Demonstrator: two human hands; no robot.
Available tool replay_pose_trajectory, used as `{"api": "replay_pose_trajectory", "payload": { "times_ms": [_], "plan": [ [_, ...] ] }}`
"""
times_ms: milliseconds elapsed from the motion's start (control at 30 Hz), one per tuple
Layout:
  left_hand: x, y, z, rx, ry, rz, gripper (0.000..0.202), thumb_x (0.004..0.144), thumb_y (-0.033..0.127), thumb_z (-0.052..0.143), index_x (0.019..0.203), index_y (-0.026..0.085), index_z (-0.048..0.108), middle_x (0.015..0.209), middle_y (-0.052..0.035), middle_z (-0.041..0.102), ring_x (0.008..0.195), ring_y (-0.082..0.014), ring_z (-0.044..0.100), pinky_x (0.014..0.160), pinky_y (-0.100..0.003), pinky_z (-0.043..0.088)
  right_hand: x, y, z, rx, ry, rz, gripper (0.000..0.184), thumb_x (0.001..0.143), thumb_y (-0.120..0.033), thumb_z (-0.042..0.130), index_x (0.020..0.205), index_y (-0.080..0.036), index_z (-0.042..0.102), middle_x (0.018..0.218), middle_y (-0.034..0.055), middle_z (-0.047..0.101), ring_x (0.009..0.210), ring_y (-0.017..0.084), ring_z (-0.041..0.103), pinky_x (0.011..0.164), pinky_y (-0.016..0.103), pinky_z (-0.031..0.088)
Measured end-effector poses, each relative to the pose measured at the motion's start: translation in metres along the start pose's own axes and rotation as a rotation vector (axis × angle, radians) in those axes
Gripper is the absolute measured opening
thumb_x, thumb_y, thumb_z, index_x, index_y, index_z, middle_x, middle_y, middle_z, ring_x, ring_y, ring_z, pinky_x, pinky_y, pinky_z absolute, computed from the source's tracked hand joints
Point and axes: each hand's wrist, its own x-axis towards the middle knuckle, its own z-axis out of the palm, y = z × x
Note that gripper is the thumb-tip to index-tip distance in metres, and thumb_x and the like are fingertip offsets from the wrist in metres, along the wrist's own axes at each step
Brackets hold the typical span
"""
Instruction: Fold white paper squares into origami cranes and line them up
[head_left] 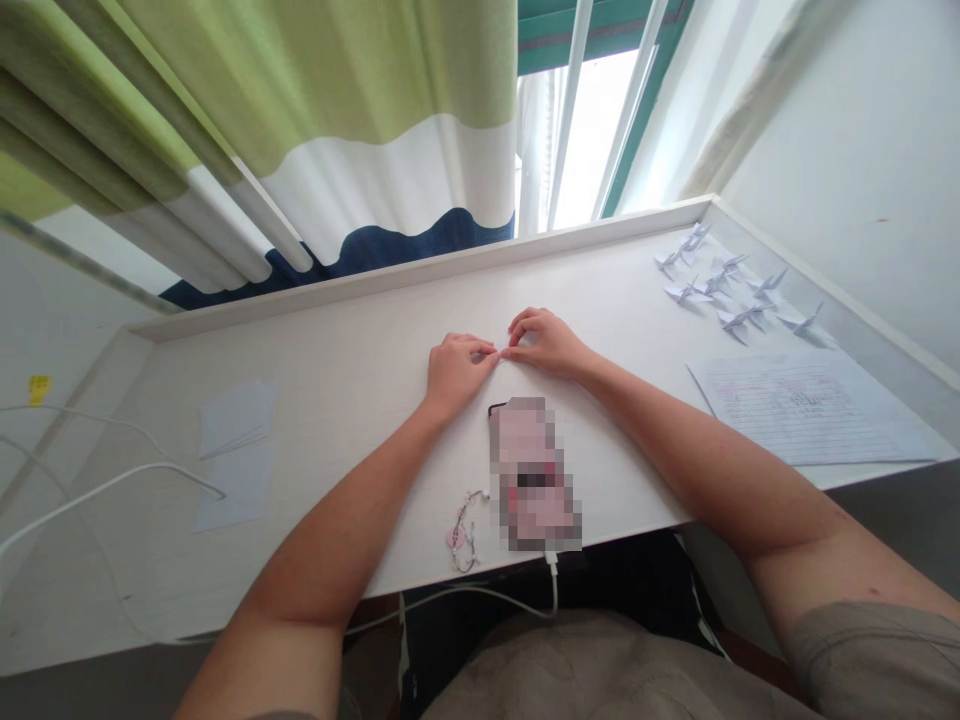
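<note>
At the middle of the white desk [322,400], my left hand [459,372] and my right hand [551,345] meet fingertip to fingertip. The left thumb and fingers are pinched together, pointing right. On the right, thumb and forefinger close in a pinch while the other fingers curl above. Whatever lies between the fingertips is too small and pale against the desk to make out. Just below the hands lies a phone [534,470], its screen blurred, with a white cable plugged into its near end. A beaded strap with a pink disc [456,537] rests left of the phone.
Several folded white paper cranes [731,320] stand at the back right. Nearer lies a stack of lined, written paper [810,405]. Blank paper pieces [236,415] lie at left, crossed by a white cable [150,467]. A raised ledge [420,265] borders the back, below a curtain [337,120].
</note>
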Motion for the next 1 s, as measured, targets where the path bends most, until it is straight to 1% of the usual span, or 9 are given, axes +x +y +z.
{"api": "replay_pose_trajectory", "payload": {
  "times_ms": [233, 400, 467, 533, 633, 700, 767, 867, 1000],
  "plan": [
    [-0.002, 0.003, -0.001, 0.117, -0.06, 0.082, 0.016, 0.101, 0.026, 0.07, 0.1, 0.026, 0.086, 0.118, -0.0071, 0.084, 0.117, -0.0321, 0.067, 0.106, -0.052, 0.051, -0.001, -0.002, 0.001, -0.03, 0.0, -0.012, 0.015, 0.082, -0.033, 0.088, 0.075, -0.026, 0.076, 0.113, 0.0074, 0.076, 0.116, 0.033, 0.067, 0.109, 0.055, 0.05],
    [0.001, -0.01, -0.003, 0.027, -0.071, 0.108, 0.018, 0.102, 0.026, 0.067, 0.099, 0.025, 0.084, 0.117, -0.0071, 0.084, 0.116, -0.0306, 0.066, 0.107, -0.049, 0.05, -0.002, -0.002, 0.001, -0.044, -0.004, -0.015, 0.016, 0.083, -0.034, 0.088, 0.076, -0.025, 0.076, 0.115, 0.0083, 0.076, 0.116, 0.034, 0.067, 0.11, 0.055, 0.049],
    [0.003, -0.016, -0.003, -0.083, -0.072, 0.068, 0.02, 0.103, 0.026, 0.064, 0.102, 0.024, 0.083, 0.116, -0.0075, 0.083, 0.116, -0.0284, 0.067, 0.105, -0.045, 0.052, -0.003, 0.0, 0.001, -0.051, 0.002, -0.017, 0.014, 0.083, -0.034, 0.088, 0.081, -0.025, 0.077, 0.116, 0.0088, 0.076, 0.116, 0.034, 0.067, 0.11, 0.054, 0.05],
    [0.004, -0.018, -0.003, -0.093, -0.033, 0.006, 0.023, 0.104, 0.024, 0.058, 0.108, 0.022, 0.081, 0.118, -0.0095, 0.081, 0.114, -0.0279, 0.066, 0.103, -0.044, 0.052, -0.004, 0.002, 0.002, -0.062, 0.02, -0.021, 0.016, 0.083, -0.035, 0.088, 0.092, -0.025, 0.08, 0.118, 0.0098, 0.075, 0.117, 0.035, 0.067, 0.11, 0.054, 0.051],
    [0.001, -0.012, -0.001, 0.088, 0.045, -0.054, 0.016, 0.102, 0.025, 0.062, 0.105, 0.022, 0.077, 0.122, -0.0123, 0.076, 0.123, -0.0328, 0.059, 0.109, -0.049, 0.047, -0.005, 0.006, 0.005, -0.106, 0.049, -0.03, 0.028, 0.085, -0.038, 0.089, 0.109, -0.025, 0.082, 0.126, 0.0124, 0.073, 0.122, 0.037, 0.064, 0.113, 0.056, 0.05],
    [-0.002, -0.004, 0.001, 0.173, 0.015, -0.071, 0.009, 0.099, 0.029, 0.069, 0.102, 0.023, 0.075, 0.122, -0.0121, 0.073, 0.125, -0.0345, 0.056, 0.109, -0.051, 0.045, -0.005, 0.009, 0.006, -0.142, 0.055, -0.041, 0.029, 0.089, -0.04, 0.086, 0.113, -0.025, 0.083, 0.129, 0.0133, 0.072, 0.124, 0.038, 0.062, 0.115, 0.058, 0.048],
    [-0.004, 0.004, 0.002, 0.188, -0.044, -0.076, 0.008, 0.098, 0.031, 0.071, 0.098, 0.023, 0.073, 0.119, -0.0114, 0.071, 0.123, -0.0337, 0.056, 0.109, -0.05, 0.044, -0.005, 0.01, 0.008, -0.163, 0.058, -0.055, 0.026, 0.093, -0.041, 0.081, 0.114, -0.026, 0.083, 0.128, 0.013, 0.071, 0.122, 0.037, 0.062, 0.116, 0.059, 0.047],
    [-0.007, 0.013, 0.001, 0.203, -0.104, -0.115, 0.009, 0.098, 0.03, 0.072, 0.093, 0.022, 0.07, 0.118, -0.0112, 0.07, 0.123, -0.0335, 0.055, 0.108, -0.049, 0.044, -0.005, 0.011, 0.009, -0.172, 0.065, -0.066, 0.022, 0.097, -0.04, 0.077, 0.113, -0.027, 0.085, 0.125, 0.0121, 0.072, 0.12, 0.036, 0.062, 0.114, 0.058, 0.048],
    [-0.009, 0.018, 0.002, 0.235, -0.099, -0.156, 0.009, 0.1, 0.029, 0.071, 0.094, 0.023, 0.067, 0.121, -0.0111, 0.068, 0.127, -0.0339, 0.053, 0.109, -0.049, 0.042, -0.005, 0.011, 0.008, -0.127, 0.076, -0.055, 0.022, 0.101, -0.036, 0.067, 0.1, -0.026, 0.086, 0.123, 0.0118, 0.075, 0.12, 0.035, 0.063, 0.114, 0.057, 0.048]
  ]
}}
